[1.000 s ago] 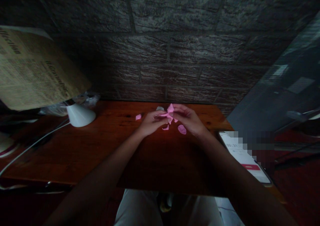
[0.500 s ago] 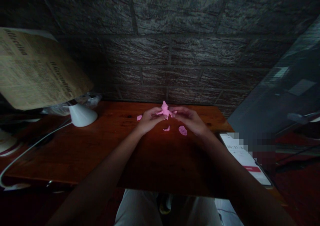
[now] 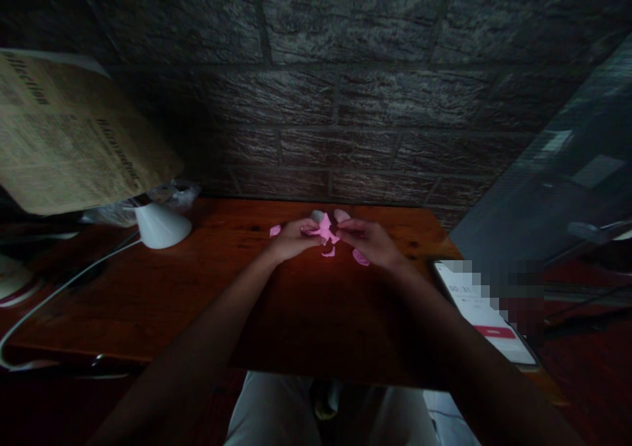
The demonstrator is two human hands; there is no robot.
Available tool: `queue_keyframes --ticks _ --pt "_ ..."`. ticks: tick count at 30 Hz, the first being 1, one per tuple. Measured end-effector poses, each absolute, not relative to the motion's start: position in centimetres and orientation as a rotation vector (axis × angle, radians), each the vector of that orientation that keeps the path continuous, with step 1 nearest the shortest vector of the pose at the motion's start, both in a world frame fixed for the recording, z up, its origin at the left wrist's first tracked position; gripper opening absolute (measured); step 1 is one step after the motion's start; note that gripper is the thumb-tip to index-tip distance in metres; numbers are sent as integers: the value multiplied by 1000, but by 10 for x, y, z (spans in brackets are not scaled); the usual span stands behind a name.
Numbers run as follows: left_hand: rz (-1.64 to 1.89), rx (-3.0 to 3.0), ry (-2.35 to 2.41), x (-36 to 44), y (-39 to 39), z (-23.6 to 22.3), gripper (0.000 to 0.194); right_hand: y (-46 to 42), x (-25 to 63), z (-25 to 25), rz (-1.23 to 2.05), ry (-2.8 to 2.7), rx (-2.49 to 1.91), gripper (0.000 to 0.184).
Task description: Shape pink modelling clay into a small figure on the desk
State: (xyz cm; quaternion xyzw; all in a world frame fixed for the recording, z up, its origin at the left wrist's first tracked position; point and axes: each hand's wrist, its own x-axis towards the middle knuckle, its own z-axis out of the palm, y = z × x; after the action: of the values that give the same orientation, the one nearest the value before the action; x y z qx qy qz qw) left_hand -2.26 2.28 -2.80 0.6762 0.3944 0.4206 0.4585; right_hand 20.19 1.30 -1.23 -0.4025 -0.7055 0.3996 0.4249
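Observation:
My left hand [image 3: 289, 238] and my right hand [image 3: 372, 242] meet over the far middle of a reddish wooden table [image 3: 197, 294]. Both pinch a small pink paper piece [image 3: 324, 230] between their fingertips, just above the tabletop. Loose pink scraps lie around them: one [image 3: 274, 230] to the left of my left hand, one [image 3: 328, 253] below the held piece, one [image 3: 360, 257] partly under my right hand, and one [image 3: 340, 215] behind the fingers. A small pale grey lump [image 3: 316, 215] sits behind the held piece.
A white cone-shaped lamp base [image 3: 160, 225] with a white cable [image 3: 59, 288] stands at the back left, under a printed paper shade [image 3: 74, 136]. A lit phone [image 3: 486, 317] lies at the table's right edge. A dark brick wall [image 3: 345, 90] closes the back.
Both hands have come down towards the table with the pink piece, which was held higher half a second ago. The scraps on the table have stayed put.

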Motion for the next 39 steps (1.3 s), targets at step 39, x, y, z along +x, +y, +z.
queue_keyframes --ticks 39 --pt "984 1557 1017 -28 29 -29 18 14 194 -23 995 -1767 -1062 18"
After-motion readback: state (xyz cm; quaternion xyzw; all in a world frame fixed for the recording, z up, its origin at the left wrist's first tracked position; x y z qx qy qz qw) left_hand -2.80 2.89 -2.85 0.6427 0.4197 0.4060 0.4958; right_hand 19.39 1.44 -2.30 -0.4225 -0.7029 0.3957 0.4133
